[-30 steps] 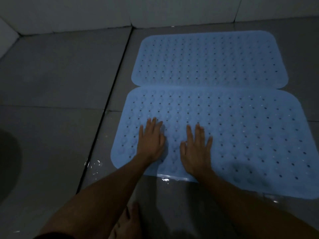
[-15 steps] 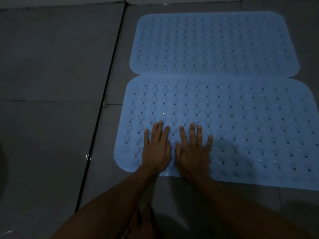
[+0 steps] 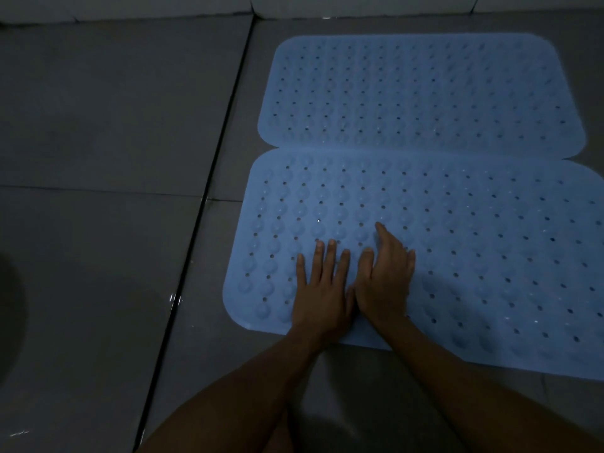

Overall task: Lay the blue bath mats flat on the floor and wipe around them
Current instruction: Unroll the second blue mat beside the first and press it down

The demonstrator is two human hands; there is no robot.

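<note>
Two light-blue perforated rubber bath mats are seen laid on the grey tiled floor (image 3: 108, 125). The far blue bath mat (image 3: 421, 93) lies by the wall. The near blue bath mat (image 3: 457, 243) is set just in front of it, with the long edges touching or very slightly overlapped; which one cannot be told. Both long axes run left to right across the view.

The left hand (image 3: 322, 289) is pressed palm-down on the near mat's front-left area, fingers straight and slightly spread. The right hand (image 3: 385, 282) is placed just beside it, thumb side touching or nearly so. Its fingers are held together and extended, the hand apparently tilted onto its inner edge; full contact of the palm cannot be confirmed. Nothing is gripped by either hand.

Judgement: the flattening step is in hand and the wiping is not yet begun. No cloth is visible.

Key relation: most of the near mat extends right of the fingers, along its long axis, and runs past the frame edge. The right hand is nearer to that unsmoothed span, so a rightward sweep is best led by it. The left corner is covered by the left hand. A wet sheen is seen on the dark grout line (image 3: 183, 289) left of the mat.
</note>
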